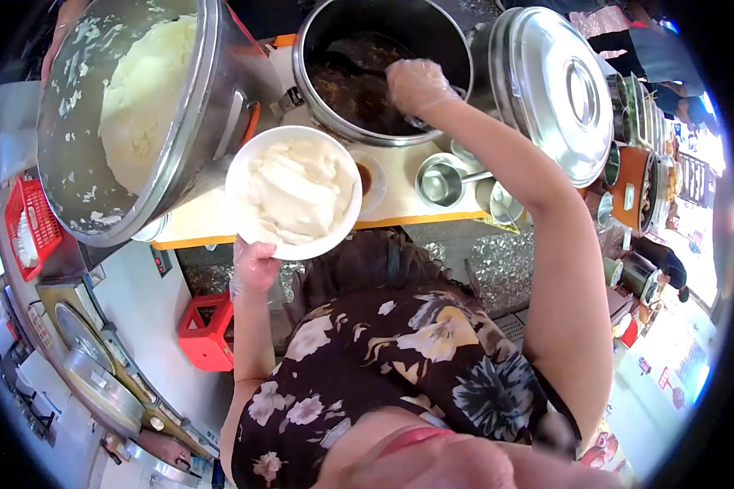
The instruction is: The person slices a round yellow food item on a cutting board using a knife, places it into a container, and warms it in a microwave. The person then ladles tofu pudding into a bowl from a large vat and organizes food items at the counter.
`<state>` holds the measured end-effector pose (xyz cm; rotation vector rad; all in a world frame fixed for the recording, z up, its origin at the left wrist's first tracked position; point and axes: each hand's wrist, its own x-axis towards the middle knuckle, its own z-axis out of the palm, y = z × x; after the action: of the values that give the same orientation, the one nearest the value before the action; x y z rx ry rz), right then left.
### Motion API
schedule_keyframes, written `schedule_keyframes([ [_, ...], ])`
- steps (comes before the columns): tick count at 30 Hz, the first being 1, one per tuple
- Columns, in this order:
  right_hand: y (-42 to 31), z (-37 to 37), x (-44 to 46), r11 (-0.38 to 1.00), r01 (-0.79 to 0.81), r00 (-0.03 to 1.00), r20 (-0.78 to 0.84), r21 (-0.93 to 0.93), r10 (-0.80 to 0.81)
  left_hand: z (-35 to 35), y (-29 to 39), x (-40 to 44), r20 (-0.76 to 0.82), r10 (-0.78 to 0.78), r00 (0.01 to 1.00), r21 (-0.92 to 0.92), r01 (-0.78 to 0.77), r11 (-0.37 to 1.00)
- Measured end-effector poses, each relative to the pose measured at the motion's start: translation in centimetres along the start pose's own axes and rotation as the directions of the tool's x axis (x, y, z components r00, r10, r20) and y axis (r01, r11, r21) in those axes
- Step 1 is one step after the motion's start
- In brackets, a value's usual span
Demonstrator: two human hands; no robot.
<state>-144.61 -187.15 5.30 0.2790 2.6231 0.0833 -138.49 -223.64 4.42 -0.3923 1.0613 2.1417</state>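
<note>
My left hand (255,266), in a thin clear glove, is closed on the lower rim of a white bowl (235,191). Soft white slabs like tofu pudding (298,191) fill the bowl. My right hand (418,86), also gloved, reaches over a deep metal pot (303,73) of dark brown liquid (355,98). Its fingers are curled round what looks like a dark long-handled utensil (359,67); the lower end is lost in the liquid. Left of the pot, a large tilted metal drum (73,155) holds a big white mass (151,106) of the same look.
A domed metal lid (559,94) stands right of the pot. Near the table's yellow front edge (408,218) are a small saucepan (442,183) and a dish with brown liquid (369,181). A red stool (206,330) and red basket (33,228) are at left.
</note>
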Motion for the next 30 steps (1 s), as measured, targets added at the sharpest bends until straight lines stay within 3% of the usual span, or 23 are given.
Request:
schedule_keyframes([
  [4, 1.6, -0.4, 0.2, 0.949, -0.133, 0.972, 0.226, 0.287, 0.068, 0.2, 0.2, 0.7, 0.037, 0.02, 0.999, 0.044, -0.022, 0.999],
  [6, 3.6, -1.2, -0.8, 0.951, -0.065, 0.97, 0.243, 0.302, -0.011, 0.6, 0.6, 0.6, 0.023, 0.019, 1.0, 0.061, -0.021, 0.998],
  [9, 6.2, -3.5, -4.1, 0.917, -0.059, 0.992, 0.127, 0.395, 0.009, 1.4, 1.4, 0.8, 0.022, 0.02, 1.0, 0.102, -0.022, 0.995],
  [11, 7.5, -4.4, -5.4, 0.852, -0.048, 0.989, 0.142, 0.522, -0.031, 1.8, 1.7, 1.0, 0.03, 0.028, 0.999, 0.127, -0.032, 0.991],
  [19, 10.2, -10.5, -11.7, 0.891, -0.04, 0.999, 0.014, 0.452, 0.038, 6.4, 2.3, 2.4, 0.144, 0.009, 0.99, 0.162, -0.032, 0.986],
  [21, 11.1, -11.6, -14.4, 0.968, -0.011, 0.962, -0.261, 0.252, 0.079, 7.3, 2.2, 3.2, 0.159, -0.022, 0.987, 0.161, -0.004, 0.987],
  [22, 11.7, -13.7, -15.7, 0.974, 0.042, 0.973, -0.232, 0.225, 0.012, 7.8, 2.3, 3.8, 0.163, -0.047, 0.985, 0.178, 0.018, 0.984],
  [23, 11.6, -15.5, -16.8, 0.957, -0.01, 0.989, -0.14, 0.29, 0.053, 8.1, 2.0, 4.9, 0.16, -0.072, 0.984, 0.22, 0.035, 0.975],
  [24, 10.6, -19.0, -18.5, 0.949, -0.105, 0.993, 0.075, 0.297, 0.087, 8.2, 1.0, 5.2, 0.145, -0.106, 0.984, 0.256, 0.067, 0.964],
  [27, 12.1, -16.4, -19.7, 0.95, 0.082, 0.986, -0.163, 0.301, -0.033, 11.3, 0.7, 5.5, 0.258, -0.062, 0.964, 0.184, 0.014, 0.983],
  [29, 11.3, -16.2, -20.5, 0.918, -0.063, 0.998, 0.034, 0.392, 0.054, 12.1, 0.3, 6.0, 0.291, -0.062, 0.955, 0.158, 0.016, 0.987],
  [30, 10.4, -16.5, -21.1, 0.93, -0.038, 0.999, 0.016, 0.366, 0.034, 12.4, 0.1, 6.2, 0.321, -0.058, 0.945, 0.135, 0.015, 0.991],
])
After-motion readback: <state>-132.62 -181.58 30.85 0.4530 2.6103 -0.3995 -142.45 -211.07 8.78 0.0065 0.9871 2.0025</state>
